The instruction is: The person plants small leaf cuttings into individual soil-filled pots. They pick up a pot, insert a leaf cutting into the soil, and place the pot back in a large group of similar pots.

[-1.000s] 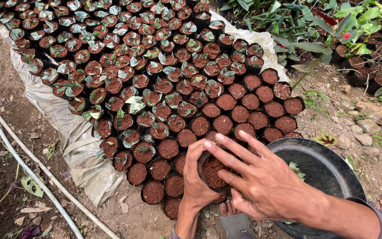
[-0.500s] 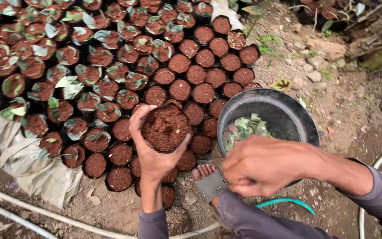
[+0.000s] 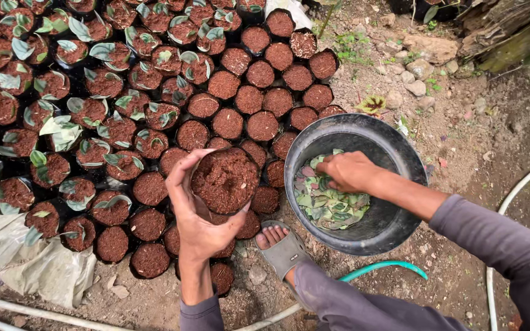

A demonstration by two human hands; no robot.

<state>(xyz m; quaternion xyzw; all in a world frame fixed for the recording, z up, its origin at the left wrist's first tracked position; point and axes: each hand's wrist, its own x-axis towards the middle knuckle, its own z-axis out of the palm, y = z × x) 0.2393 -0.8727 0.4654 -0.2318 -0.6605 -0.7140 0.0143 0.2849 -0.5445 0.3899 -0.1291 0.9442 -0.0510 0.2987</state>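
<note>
Left hand (image 3: 197,224) wrapped around a black soil-filled pot (image 3: 225,179), fingers curled up along its left wall, thumb side hidden behind it; pot lifted clear above the rows, its mouth facing the camera, brown soil level with the rim. Right hand (image 3: 349,171) down inside a round black basin (image 3: 400,150) at 3 o'clock from the held pot, fingers bunched and pointing down onto a heap of cut leaves (image 3: 329,205), green and purplish, piled on the basin floor; whether a leaf is pinched between the fingertips, cannot tell. Grey sleeve on the right forearm, running out toward 4 o'clock.

Spread from 9 to 12 o'clock of the held pot, a dense block of like pots (image 3: 148,104) standing upright and touching one another on bare ground; those toward 10 and 11 o'clock carrying small green leaf cuttings (image 3: 62,125) stuck in the soil, those nearest the basin and the held pot filled with soil only. At 6 o'clock, just below the basin's left edge, a foot in a grey sandal (image 3: 283,251), toes showing. Under the knee, a green hose (image 3: 387,266) curving along the dirt. At 8 o'clock, crumpled pale sacking (image 3: 44,276) beside the outermost pots. Stones and weeds at 1 o'clock.
</note>
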